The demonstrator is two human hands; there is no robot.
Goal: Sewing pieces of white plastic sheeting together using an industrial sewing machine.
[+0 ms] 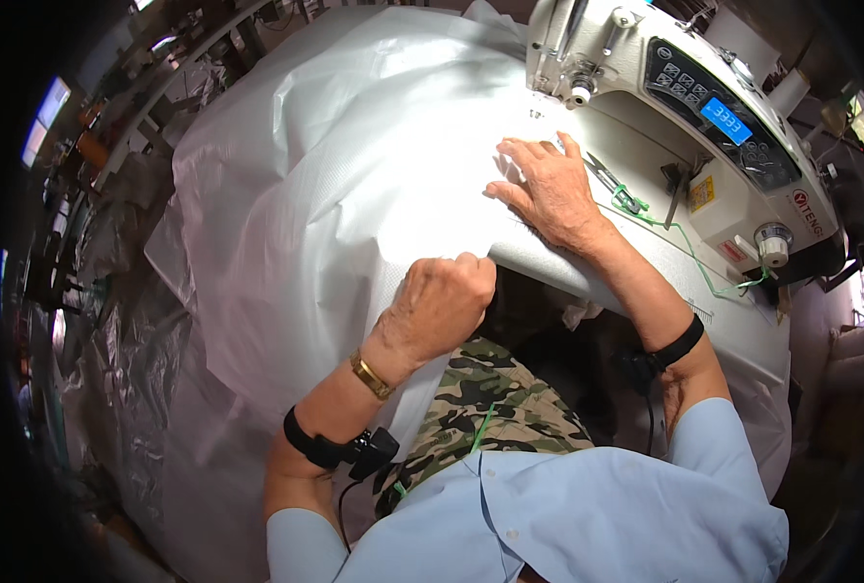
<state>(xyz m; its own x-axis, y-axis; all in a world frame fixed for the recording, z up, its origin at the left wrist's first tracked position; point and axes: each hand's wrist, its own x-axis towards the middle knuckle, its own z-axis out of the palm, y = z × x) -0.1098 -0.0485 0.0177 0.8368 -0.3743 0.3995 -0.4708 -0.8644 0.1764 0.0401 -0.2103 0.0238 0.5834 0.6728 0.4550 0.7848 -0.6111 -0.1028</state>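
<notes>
The left hand (pixel 442 303) sits just below the middle of the frame, curled into a fist that is clamped on the near edge of the white woven sheet (pixel 345 185), knuckles up and wrist bent back toward the body. The right hand (pixel 547 187) lies above and to the right of it, palm down and fingers spread flat, pressing the same sheet onto the machine bed (pixel 646 262); its fingertips point toward the upper left. The two hands are apart, with the folded edge of the sheet running between them.

The sheet is a glossy, finely ribbed plastic weave, and it billows from the hands up and across the centre and left of the frame, then hangs off the table edge toward the lower left. Each forearm carries a black strap, the left also a gold bracelet (pixel 371 375).

At the upper right stands a white industrial sewing machine (pixel 646 68) with a dark control panel and blue display. Small snips (pixel 612 185) and a green cord (pixel 690 243) lie on the bed just right of the right hand.
</notes>
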